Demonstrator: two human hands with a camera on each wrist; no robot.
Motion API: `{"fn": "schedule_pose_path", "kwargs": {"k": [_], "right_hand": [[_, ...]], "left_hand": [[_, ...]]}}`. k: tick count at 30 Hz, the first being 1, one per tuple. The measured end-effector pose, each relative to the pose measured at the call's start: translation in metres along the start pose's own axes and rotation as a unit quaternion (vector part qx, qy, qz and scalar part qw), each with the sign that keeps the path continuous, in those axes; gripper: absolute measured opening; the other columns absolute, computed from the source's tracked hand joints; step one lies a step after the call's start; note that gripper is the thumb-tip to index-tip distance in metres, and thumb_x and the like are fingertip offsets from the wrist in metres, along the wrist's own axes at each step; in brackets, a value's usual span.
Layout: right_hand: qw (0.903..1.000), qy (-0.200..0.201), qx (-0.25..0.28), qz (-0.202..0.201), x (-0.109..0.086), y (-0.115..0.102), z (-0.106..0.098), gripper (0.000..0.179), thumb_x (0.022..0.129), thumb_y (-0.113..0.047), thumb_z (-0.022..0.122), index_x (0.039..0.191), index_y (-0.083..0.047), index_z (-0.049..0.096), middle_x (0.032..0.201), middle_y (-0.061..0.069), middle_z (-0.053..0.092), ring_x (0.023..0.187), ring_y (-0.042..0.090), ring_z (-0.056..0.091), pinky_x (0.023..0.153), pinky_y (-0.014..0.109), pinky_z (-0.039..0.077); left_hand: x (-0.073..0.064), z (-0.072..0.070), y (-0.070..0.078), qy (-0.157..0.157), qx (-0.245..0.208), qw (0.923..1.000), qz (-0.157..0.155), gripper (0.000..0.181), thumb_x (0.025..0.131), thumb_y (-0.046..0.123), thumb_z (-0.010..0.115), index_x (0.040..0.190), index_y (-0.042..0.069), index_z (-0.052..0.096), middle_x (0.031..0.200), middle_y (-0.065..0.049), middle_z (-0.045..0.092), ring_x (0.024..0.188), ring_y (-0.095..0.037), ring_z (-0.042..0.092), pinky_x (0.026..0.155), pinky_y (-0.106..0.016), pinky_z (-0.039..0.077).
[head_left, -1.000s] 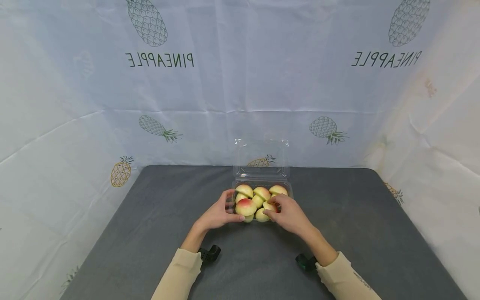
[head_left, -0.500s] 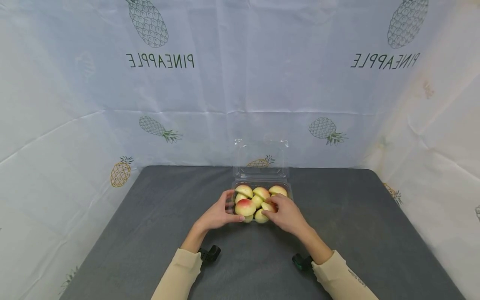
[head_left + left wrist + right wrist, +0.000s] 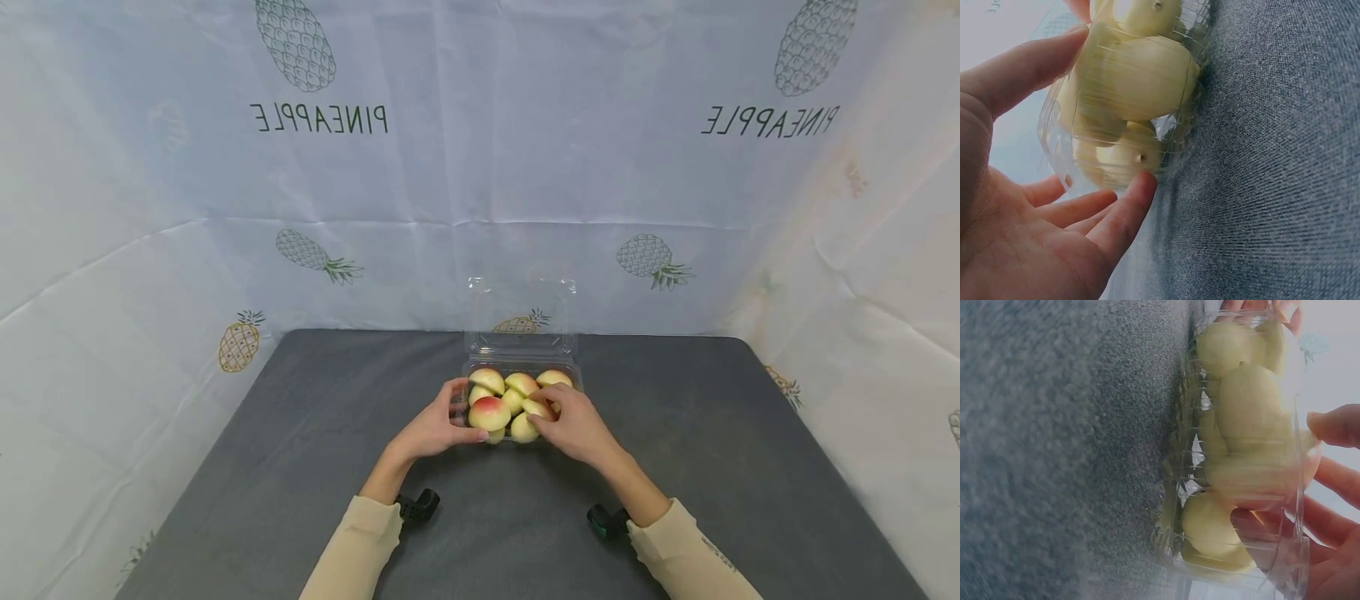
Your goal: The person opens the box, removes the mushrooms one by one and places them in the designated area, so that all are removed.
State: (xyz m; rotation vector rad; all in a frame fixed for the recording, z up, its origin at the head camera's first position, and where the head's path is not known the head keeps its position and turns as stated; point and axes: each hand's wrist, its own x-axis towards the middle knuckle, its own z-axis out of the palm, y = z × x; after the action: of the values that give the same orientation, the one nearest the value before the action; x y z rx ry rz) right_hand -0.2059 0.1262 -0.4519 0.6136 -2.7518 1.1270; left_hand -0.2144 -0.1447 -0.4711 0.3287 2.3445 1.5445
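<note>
A clear plastic clamshell container holds several yellow peaches with red blush, stacked in layers. Its lid stands raised at the back. My left hand holds the container's left end, thumb at the front rim and fingers along the side. With my right hand I pinch a peach at the front right between thumb and fingers. That peach sits on top of the others, inside the rim. The curled fingers of the right hand hide part of it.
The container stands on a dark grey table, close to its back edge. Behind and on both sides hangs a white cloth printed with pineapples. A black wrist camera is strapped to each wrist.
The right hand shifts slightly around the front-right peach, keeping its pinch. The left hand stays on the container's left end.
</note>
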Motion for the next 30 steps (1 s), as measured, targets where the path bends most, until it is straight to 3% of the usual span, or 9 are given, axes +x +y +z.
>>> {"fn": "schedule_pose_path", "kwargs": {"k": [11, 30], "right_hand": [[0.9997, 0.007, 0.013, -0.022, -0.002, 0.002, -0.011, 0.03, 0.091, -0.013, 0.076, 0.119, -0.005, 0.073, 0.12, 0.01, 0.068, 0.086, 0.016, 0.058, 0.069, 0.033, 0.05], [0.9977, 0.021, 0.058, -0.026, -0.006, 0.003, -0.033, 0.027, 0.092, -0.013, 0.074, 0.118, -0.007, 0.073, 0.119, 0.009, 0.067, 0.102, 0.025, 0.064, 0.084, 0.047, 0.059]], "left_hand": [[0.0, 0.0, 0.002, 0.004, 0.009, 0.9999, -0.001, 0.101, 0.086, 0.032, 0.084, 0.161, 0.01, 0.019, 0.165, -0.018, 0.02, 0.142, -0.04, 0.041, 0.107, -0.054, 0.046], [0.001, 0.001, 0.001, 0.007, 0.005, 1.0, 0.001, 0.101, 0.085, 0.032, 0.085, 0.16, 0.01, 0.021, 0.164, -0.018, 0.021, 0.142, -0.04, 0.04, 0.107, -0.054, 0.046]]}}
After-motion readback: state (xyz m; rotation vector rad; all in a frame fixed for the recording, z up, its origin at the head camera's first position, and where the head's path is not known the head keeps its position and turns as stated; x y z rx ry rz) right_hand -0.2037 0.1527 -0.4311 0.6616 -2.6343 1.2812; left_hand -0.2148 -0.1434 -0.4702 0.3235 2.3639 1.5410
